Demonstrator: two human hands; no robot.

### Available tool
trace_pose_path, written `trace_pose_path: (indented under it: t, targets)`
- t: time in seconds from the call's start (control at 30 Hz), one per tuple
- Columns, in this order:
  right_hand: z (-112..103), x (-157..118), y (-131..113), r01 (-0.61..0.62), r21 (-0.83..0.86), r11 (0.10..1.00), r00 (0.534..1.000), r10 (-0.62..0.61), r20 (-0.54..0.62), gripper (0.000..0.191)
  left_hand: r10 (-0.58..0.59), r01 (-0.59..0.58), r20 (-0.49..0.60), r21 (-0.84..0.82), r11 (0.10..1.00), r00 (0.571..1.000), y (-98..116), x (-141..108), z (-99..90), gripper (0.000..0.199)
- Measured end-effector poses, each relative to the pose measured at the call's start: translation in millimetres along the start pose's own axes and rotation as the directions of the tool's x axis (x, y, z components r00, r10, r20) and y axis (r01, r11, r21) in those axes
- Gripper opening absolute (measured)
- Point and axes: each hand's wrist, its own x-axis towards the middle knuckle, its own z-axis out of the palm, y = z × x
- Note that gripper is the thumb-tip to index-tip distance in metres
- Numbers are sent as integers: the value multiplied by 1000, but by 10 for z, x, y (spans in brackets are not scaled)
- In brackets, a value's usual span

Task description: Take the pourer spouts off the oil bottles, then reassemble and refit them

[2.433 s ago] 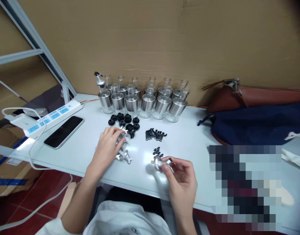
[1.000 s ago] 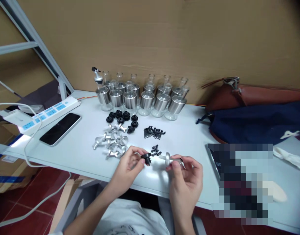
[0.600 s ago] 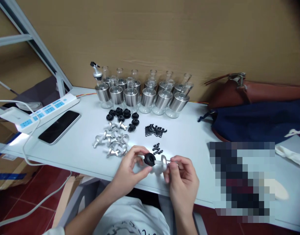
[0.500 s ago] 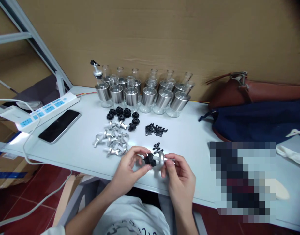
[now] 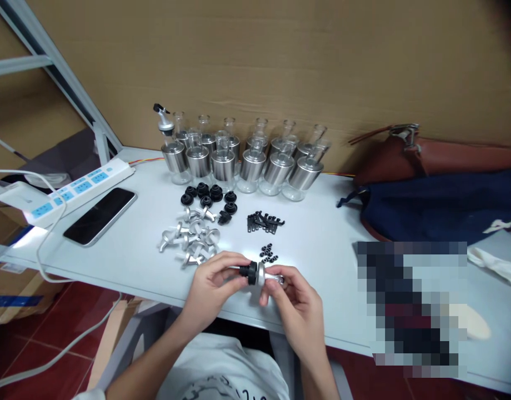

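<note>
My left hand (image 5: 216, 283) pinches a black ribbed stopper (image 5: 250, 273) over the front of the table. Close against its right side is a silver pourer spout (image 5: 264, 274), which my right hand (image 5: 292, 297) grips by its narrow end. The spout's stem is now mostly hidden inside the stopper. Just beyond my hands lie small black rings (image 5: 267, 253) and a heap of black flip caps (image 5: 265, 222). To the left are several loose silver pourer spouts (image 5: 193, 239), with black stoppers (image 5: 203, 191) behind them.
Several glass bottles with steel sleeves (image 5: 224, 164) stand in rows at the back; the left one carries a fitted pourer (image 5: 165, 125). A phone (image 5: 100, 216) and a power strip (image 5: 83, 189) lie at left. A brown and navy bag (image 5: 439, 205) rests at right.
The spout's stem has gone into the stopper, closing the gap between the silver collar and the black piece. My right hand has moved left toward my left hand.
</note>
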Motion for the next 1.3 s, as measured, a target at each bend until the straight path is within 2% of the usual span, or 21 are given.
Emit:
trace_pose_path:
  t: [0.2, 0.37, 0.57, 0.63, 0.73, 0.83, 0.93, 1.03, 1.1, 1.17, 1.23, 1.3]
  targets:
    - [12, 8, -14, -7, 25, 1000, 999, 6, 49, 13, 94, -89, -26, 154, 984, 995, 20, -44, -11, 26]
    - [31, -5, -8, -28, 36, 999, 996, 25, 88, 13, 156, -151, -8, 193, 969, 988, 35, -40, -12, 26]
    - [20, -8, 15, -24, 20, 1000, 996, 22, 84, 14, 289, -291, 53, 306, 906, 956, 17, -56, -15, 28]
    - [15, -4, 20, -15, 9, 1000, 999, 15, 47, 14, 275, -277, 49, 293, 915, 960, -2, -63, 7, 28]
    - [20, 7, 15, 51, -81, 995, 999, -50, 5, 17, 212, -206, -46, 113, 972, 976, -24, -66, 48, 32]
    - [28, 16, 1, 126, -215, 969, 989, -107, 98, 25, 167, -168, -130, -3, 986, 977, -26, -71, 49, 17]
    - [27, 15, -3, 134, -235, 963, 978, -91, 186, 30, 163, -159, -63, 54, 986, 985, -23, -83, 13, 10]
    - [19, 8, 13, 136, -205, 969, 967, -85, 242, 33, 188, -190, 33, 103, 976, 982, -38, -99, -11, 26]
    - [13, 6, 33, 147, -190, 971, 972, -107, 208, 22, 167, -168, 15, 106, 980, 986, -52, -108, -14, 35]
    - [5, 5, 52, 164, -160, 973, 982, -145, 124, 3, 126, -124, -14, 109, 986, 992, -59, -114, -14, 37]
    - [-7, 5, 62, 194, -137, 971, 979, -182, 95, 25, 112, -111, 1, 117, 987, 994, -55, -113, -17, 35]
    - [-19, 3, 59, 225, -137, 965, 965, -201, 168, 35, 110, -114, 36, 114, 987, 993, -46, -109, -24, 31]
